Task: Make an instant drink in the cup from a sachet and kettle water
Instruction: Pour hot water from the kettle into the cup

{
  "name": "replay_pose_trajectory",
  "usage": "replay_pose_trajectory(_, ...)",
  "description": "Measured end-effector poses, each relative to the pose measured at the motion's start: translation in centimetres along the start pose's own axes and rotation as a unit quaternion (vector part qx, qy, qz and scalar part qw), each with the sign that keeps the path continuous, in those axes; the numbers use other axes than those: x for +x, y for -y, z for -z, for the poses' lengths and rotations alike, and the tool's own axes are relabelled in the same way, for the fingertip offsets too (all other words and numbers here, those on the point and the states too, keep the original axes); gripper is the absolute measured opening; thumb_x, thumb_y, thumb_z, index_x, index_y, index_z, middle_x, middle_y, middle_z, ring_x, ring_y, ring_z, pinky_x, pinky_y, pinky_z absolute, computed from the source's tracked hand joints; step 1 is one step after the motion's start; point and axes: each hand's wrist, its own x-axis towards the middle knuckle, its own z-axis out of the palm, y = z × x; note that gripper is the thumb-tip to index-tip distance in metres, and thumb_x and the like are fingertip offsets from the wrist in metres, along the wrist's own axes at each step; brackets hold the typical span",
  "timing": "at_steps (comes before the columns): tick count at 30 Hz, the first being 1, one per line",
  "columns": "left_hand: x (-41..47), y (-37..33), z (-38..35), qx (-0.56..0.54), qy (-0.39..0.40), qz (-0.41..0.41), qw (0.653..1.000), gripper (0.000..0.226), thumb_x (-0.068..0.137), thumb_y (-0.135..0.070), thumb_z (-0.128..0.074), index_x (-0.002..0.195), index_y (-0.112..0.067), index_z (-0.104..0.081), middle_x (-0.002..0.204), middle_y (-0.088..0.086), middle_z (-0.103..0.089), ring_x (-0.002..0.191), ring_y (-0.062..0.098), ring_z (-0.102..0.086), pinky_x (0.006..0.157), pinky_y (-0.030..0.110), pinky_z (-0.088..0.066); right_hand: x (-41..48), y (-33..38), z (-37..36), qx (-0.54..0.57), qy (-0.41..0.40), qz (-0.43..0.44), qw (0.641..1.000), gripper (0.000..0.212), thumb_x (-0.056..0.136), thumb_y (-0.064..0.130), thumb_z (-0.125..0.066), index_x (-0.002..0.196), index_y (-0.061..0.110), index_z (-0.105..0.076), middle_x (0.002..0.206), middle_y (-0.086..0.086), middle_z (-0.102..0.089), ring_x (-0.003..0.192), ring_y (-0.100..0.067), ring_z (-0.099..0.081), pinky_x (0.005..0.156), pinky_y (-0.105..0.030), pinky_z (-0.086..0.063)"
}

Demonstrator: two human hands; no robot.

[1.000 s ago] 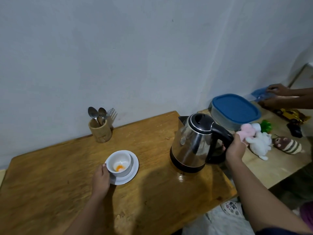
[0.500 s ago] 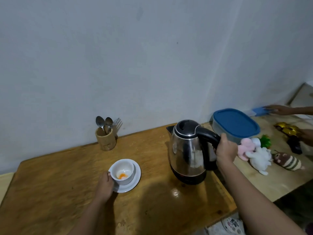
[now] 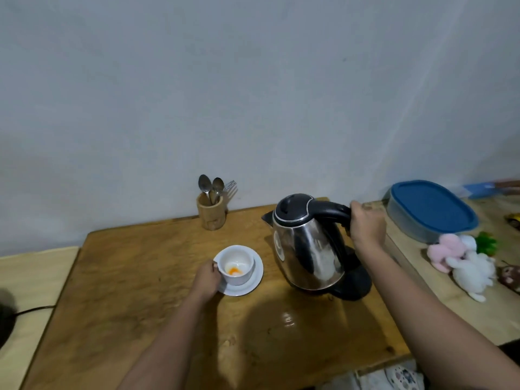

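Since orange powder already lay in the glossy white cup [image 3: 237,264] on its saucer [image 3: 254,280], only pouring and stirring seemed left. The left hand [image 3: 206,278] gripped the cup's side; the right hand [image 3: 367,225] was closed round the black handle of the polished steel kettle [image 3: 308,249], tilted above its base on the worn wooden tabletop [image 3: 140,291].
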Motion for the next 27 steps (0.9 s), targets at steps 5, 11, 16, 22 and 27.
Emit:
replay_pose_trajectory(5, 0.2, 0.3, 0.2, 0.0, 0.0, 0.019, 1.0, 0.026, 0.096, -0.012, -0.036, 0.105, 0.004, -0.056, 0.111, 0.027, -0.061, 0.085, 0.024, -0.049, 0.072, 0.03, -0.035, -1.1, 0.3, -1.8, -0.047, 0.024, -0.005, 0.999, 0.048, 0.077, 0.043, -0.049, 0.06, 0.001, -0.062, 0.069, -0.019, -0.064, 0.069, -0.034, -0.059, 0.065, -0.034, -0.043)
replay_pose_trajectory(11, -0.1, 0.2, 0.3, 0.002, 0.009, 0.026, 1.0, 0.028, 0.097, -0.013, -0.035, 0.11, 0.003, -0.054, 0.113, 0.023, -0.059, 0.088, 0.021, -0.048, 0.074, 0.031, -0.037, -2.1, 1.6, -2.9, -0.097, 0.046, 0.016, 0.994, 0.043, 0.084, 0.038, -0.051, 0.057, 0.004, -0.057, 0.066, -0.013, -0.057, 0.066, -0.031, -0.052, 0.06, -0.03, -0.034)
replay_pose_trajectory(16, 0.1, 0.2, 0.4, 0.003, 0.015, 0.027, 1.0, 0.026, 0.096, -0.011, -0.035, 0.108, 0.003, -0.054, 0.113, 0.024, -0.059, 0.088, 0.022, -0.048, 0.074, 0.031, -0.037, -3.0, 2.6, -3.6, -0.14, 0.053, 0.043, 0.988, 0.046, 0.082, 0.037, -0.049, 0.046, 0.009, -0.047, 0.049, -0.004, -0.044, 0.047, -0.022, -0.04, 0.048, -0.025, -0.029)
replay_pose_trajectory(22, 0.3, 0.4, 0.4, 0.004, 0.025, 0.032, 0.999, 0.026, 0.096, -0.011, -0.035, 0.109, 0.002, -0.054, 0.113, 0.024, -0.058, 0.086, 0.022, -0.047, 0.072, 0.031, -0.036, -3.4, 3.2, -4.2, -0.162, 0.054, 0.064, 0.983, 0.044, 0.079, 0.038, -0.05, 0.045, 0.011, -0.043, 0.048, -0.001, -0.04, 0.047, -0.022, -0.039, 0.048, -0.026, -0.028)
replay_pose_trajectory(27, 0.5, 0.8, 0.3, 0.003, 0.028, 0.028, 0.999, 0.027, 0.097, -0.012, -0.035, 0.109, 0.002, -0.054, 0.113, 0.024, -0.059, 0.086, 0.022, -0.047, 0.072, 0.031, -0.036, -3.9, 3.7, -4.2, -0.173, 0.061, 0.082, 0.98, 0.041, 0.078, 0.036, -0.051, 0.046, 0.011, -0.043, 0.048, -0.001, -0.04, 0.045, -0.02, -0.037, 0.047, -0.025, -0.027)
